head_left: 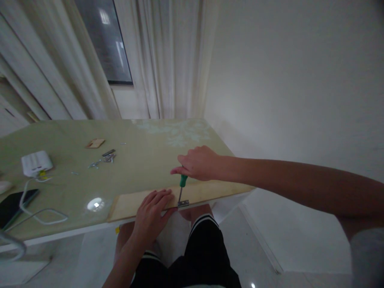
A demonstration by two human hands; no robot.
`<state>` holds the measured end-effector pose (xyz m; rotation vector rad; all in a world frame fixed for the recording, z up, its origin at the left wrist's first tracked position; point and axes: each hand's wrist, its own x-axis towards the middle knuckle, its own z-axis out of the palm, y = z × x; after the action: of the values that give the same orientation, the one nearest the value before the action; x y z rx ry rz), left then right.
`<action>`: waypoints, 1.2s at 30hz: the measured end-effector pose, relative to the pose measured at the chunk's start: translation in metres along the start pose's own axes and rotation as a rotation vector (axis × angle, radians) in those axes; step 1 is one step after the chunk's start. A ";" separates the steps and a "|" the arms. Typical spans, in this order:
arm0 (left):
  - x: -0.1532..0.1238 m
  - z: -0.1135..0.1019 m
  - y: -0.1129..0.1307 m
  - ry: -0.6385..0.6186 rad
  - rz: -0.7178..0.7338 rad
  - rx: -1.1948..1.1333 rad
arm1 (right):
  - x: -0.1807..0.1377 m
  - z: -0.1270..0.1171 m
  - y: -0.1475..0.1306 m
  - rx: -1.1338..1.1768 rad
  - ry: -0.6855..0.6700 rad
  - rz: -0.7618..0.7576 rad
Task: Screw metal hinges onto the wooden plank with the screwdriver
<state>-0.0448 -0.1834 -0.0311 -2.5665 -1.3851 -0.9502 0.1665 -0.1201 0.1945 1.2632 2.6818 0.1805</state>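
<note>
A long, pale wooden board (210, 193) lies along the table's front edge. A small metal hinge (183, 203) sits at the board's near edge. My right hand (198, 163) is wrapped round the green handle of a screwdriver (183, 181), whose shaft points down to the hinge, slightly tilted. To the left of the hinge, my left hand (153, 208) grips the board, its fingers over the top face and its thumb by the front edge. Whether a screw is under the screwdriver's tip is too small to tell.
On the table (144, 160), a pile of screws (108, 158) lies beside another dark metal piece (108, 153) and a small wooden piece (95, 143). At left are a white box-like device (36, 163), a white cable (45, 222) and a dark phone or tablet (16, 206). A wall (300, 100) stands right.
</note>
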 end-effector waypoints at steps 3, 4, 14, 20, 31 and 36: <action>-0.001 0.001 0.000 0.002 0.000 0.006 | -0.003 -0.001 -0.003 -0.024 0.006 -0.177; -0.001 0.002 0.001 0.005 -0.003 0.015 | -0.006 -0.002 -0.006 -0.024 0.018 -0.320; 0.001 -0.002 0.001 -0.014 0.001 -0.008 | -0.003 0.004 0.002 -0.070 0.026 -0.014; 0.000 0.000 0.001 0.015 -0.022 0.020 | -0.021 0.003 -0.011 -0.056 0.111 -0.436; 0.000 -0.003 0.000 -0.008 -0.010 0.003 | 0.001 0.000 -0.006 -0.133 0.013 -0.051; -0.006 0.003 -0.001 0.049 -0.035 0.043 | -0.020 -0.006 -0.029 -0.072 0.140 -0.593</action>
<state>-0.0464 -0.1859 -0.0369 -2.4787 -1.4257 -0.9706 0.1561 -0.1535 0.1969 0.4074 2.9959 0.2846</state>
